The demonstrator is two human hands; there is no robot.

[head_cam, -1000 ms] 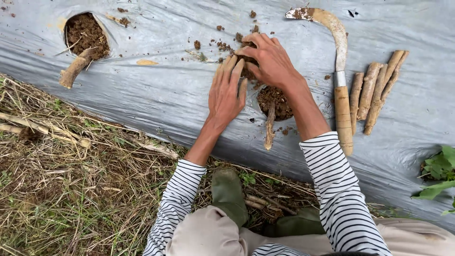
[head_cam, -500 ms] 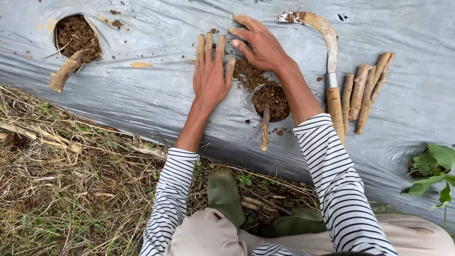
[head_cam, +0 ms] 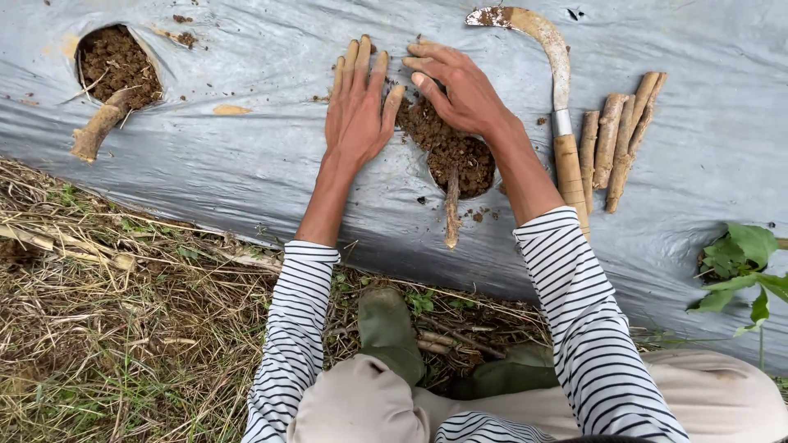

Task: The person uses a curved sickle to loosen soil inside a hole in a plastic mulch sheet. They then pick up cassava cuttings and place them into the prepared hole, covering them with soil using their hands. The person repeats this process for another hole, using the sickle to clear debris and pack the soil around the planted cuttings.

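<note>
My left hand (head_cam: 358, 107) lies flat, palm down, on the grey plastic sheet (head_cam: 246, 156), fingers together, beside a heap of loose brown soil (head_cam: 427, 123). My right hand (head_cam: 460, 86) is cupped over the far side of that soil, fingers curled. The soil runs down into a round hole (head_cam: 464, 168) in the sheet, where a stem cutting (head_cam: 451, 209) sticks out at a slant towards me.
A sickle with a wooden handle (head_cam: 566, 164) lies right of the hole, beside a bundle of stem cuttings (head_cam: 620, 135). Another soil-filled hole with a cutting (head_cam: 103, 127) is at the far left. Dry grass (head_cam: 123, 312) borders the sheet; a green plant (head_cam: 739, 271) stands right.
Both hands reached further up the sheet, then drew scattered soil back towards the hole. The left hand went from angled against the soil to lying flat.
</note>
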